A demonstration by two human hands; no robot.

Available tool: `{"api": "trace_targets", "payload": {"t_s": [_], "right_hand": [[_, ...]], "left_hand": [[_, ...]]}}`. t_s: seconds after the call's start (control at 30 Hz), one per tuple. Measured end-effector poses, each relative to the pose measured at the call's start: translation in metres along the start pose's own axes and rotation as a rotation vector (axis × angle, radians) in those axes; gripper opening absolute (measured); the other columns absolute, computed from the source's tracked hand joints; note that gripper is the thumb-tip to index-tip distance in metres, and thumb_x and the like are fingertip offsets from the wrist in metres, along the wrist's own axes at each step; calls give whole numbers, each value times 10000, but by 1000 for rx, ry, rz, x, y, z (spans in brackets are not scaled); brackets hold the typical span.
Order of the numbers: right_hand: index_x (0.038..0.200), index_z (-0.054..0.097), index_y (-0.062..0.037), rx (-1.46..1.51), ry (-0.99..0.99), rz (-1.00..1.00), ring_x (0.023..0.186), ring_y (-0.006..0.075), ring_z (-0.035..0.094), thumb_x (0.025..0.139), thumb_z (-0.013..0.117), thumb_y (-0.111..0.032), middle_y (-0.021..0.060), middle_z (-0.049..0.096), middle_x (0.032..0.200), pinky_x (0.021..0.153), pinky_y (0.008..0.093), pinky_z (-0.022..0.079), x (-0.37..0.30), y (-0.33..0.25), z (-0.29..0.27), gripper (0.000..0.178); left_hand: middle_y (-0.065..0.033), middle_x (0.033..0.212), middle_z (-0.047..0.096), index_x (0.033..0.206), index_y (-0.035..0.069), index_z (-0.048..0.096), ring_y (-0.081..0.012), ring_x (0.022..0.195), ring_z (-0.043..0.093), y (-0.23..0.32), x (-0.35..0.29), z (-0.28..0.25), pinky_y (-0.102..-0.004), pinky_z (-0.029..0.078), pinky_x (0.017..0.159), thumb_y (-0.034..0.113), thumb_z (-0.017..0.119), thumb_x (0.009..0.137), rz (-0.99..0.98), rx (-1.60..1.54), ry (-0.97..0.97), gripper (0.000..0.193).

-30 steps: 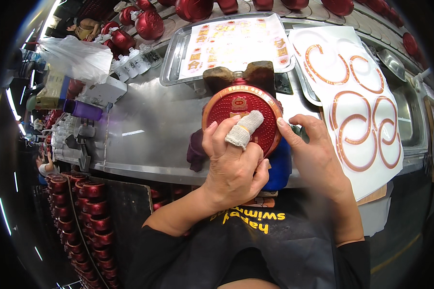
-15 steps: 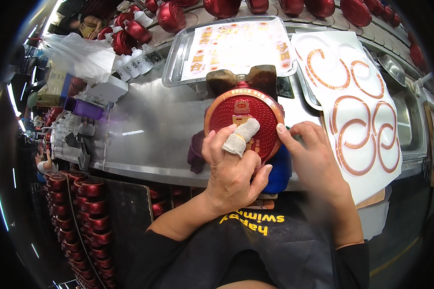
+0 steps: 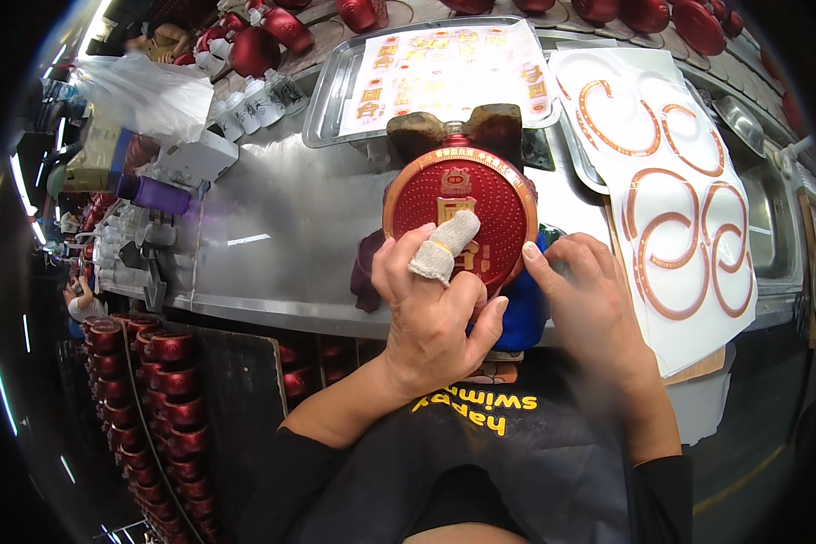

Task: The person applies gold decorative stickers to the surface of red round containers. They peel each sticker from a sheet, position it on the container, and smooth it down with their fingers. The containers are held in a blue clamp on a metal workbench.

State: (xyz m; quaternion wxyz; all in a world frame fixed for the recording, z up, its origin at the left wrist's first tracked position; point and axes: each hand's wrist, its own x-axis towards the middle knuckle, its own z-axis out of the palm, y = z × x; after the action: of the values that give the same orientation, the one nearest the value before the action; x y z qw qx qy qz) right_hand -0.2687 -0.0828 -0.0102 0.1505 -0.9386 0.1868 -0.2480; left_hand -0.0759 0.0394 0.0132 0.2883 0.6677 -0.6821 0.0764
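A round red bottle [image 3: 417, 197] with a dotted face lies face up in front of me, gold characters down its middle and an orange-gold band around its rim. Its neck points away, toward a dark two-pronged holder [image 3: 497, 131]. My left hand [image 3: 435, 317] wears a pale knitted finger cover [image 3: 449, 247] on one finger, which presses on the gold characters. The left thumb stands apart and the other fingers are partly bent. At the bottle's right rim, my right hand [image 3: 594, 290] rests its thumb on the band; its bent fingers are beside the bottle, their contact partly hidden.
Beyond the bottle stands a metal tray [image 3: 322, 122] with a sheet of gold decals [image 3: 426, 82]. To the right lies a white sheet [image 3: 598, 82] with curved orange bands. Blue cloth [image 3: 521, 317] sits under the bottle. Stacked red bottles [image 3: 172, 390] stand lower left; a purple bottle [image 3: 159, 195] lies left.
My left covered finger has shifted slightly left and up across the bottle's face, showing more of the gold characters. My right hand stays at the rim.
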Motion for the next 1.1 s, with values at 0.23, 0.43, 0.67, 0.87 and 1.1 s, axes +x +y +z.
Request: {"api": "trace_targets", "payload": {"t_s": [0.23,0.43,0.67,0.87,1.1], "right_hand": [[1447,614,-128,34,-47,-6,1210,328,569,813,642,19,113,590,1193,945,431,440,-6,-11,-1,652],[1466,600,-135,15,-56,52,1210,323,557,818,646,17,114,582,1201,942,430,438,-6,-13,4,667],[1509,558,-143,85,59,21,1174,334,567,782,634,82,131,566,1202,947,454,463,-5,-10,9,765],[1490,562,-125,49,63,24,1151,346,578,780,640,106,147,558,1205,954,454,485,-8,-16,17,751],[1419,605,-71,14,27,60,1166,361,585,792,659,128,168,571,1195,1006,455,505,-11,-21,14,660]], "left_hand": [[-288,1290,580,768,99,602,-433,1346,363,0,-6,-3,-599,253,1098,255,792,800,-46,36,-13,248],[-261,1410,541,779,101,596,-428,1335,387,-2,-12,-5,-560,259,1106,198,817,772,-108,46,21,241],[-258,1456,505,879,99,608,-425,1334,380,-11,-17,-3,-574,250,1102,248,806,796,-128,32,37,261],[-275,1530,438,1135,92,575,-433,1351,362,-12,-13,2,-557,228,1118,424,818,860,-113,-20,72,495],[-193,1354,466,1271,112,507,-456,1394,275,-8,-7,15,-648,210,1097,388,845,831,-135,7,56,620]]}}
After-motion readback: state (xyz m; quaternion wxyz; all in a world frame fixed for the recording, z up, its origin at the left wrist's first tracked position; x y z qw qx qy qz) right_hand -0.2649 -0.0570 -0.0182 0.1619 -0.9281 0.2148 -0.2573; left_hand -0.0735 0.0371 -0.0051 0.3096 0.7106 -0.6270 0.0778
